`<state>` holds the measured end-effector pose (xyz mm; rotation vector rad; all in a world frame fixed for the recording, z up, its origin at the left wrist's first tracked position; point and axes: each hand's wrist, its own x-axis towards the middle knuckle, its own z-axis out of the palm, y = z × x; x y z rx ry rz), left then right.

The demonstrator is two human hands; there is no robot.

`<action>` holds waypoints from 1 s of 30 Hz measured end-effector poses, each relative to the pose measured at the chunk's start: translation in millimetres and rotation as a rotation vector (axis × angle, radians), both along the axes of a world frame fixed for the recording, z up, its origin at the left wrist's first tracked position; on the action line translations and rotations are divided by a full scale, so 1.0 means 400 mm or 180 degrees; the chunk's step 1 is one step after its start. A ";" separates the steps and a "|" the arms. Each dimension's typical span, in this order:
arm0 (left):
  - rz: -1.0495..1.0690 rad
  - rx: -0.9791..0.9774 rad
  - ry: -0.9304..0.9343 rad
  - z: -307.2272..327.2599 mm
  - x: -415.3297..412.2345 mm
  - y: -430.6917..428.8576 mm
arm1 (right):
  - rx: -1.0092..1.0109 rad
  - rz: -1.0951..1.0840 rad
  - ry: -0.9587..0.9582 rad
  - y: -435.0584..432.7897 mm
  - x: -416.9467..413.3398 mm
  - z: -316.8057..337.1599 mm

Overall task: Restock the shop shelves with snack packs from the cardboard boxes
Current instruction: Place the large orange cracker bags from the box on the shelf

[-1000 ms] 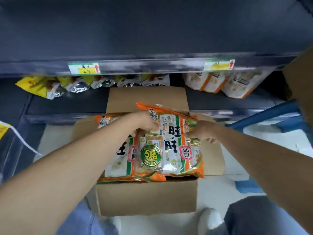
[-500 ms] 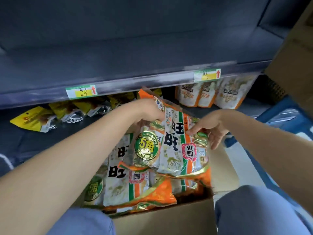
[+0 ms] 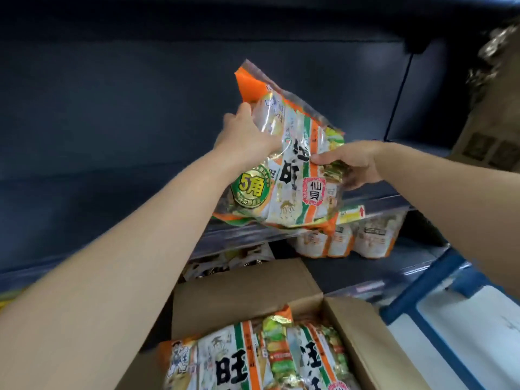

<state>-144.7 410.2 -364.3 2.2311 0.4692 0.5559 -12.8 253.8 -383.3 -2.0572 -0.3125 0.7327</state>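
Note:
I hold an orange, white and green snack pack [image 3: 292,170] up in front of a dark blue shelf [image 3: 112,136]. My left hand [image 3: 244,139] grips its upper left side. My right hand [image 3: 351,164] pinches its right edge. The pack hangs tilted, above the shelf's front lip. Below, an open cardboard box [image 3: 365,336] holds more packs of the same kind [image 3: 253,358], lying flat.
A lower shelf carries white and orange bags [image 3: 349,240] on the right and darker packs [image 3: 225,263] behind the box flap. A yellow price label [image 3: 351,213] sits on the shelf lip. Another cardboard box [image 3: 495,130] stands at far right, a blue frame [image 3: 427,288] below it.
Both hands have lifted the snack pack out of the box and up to the height of the upper shelf. My view has tilted upward.

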 end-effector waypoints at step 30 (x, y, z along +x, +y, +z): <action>0.0865 -0.0711 0.0017 -0.156 0.598 0.129 | 0.1074 -0.0708 -0.1575 0.166 0.602 -0.096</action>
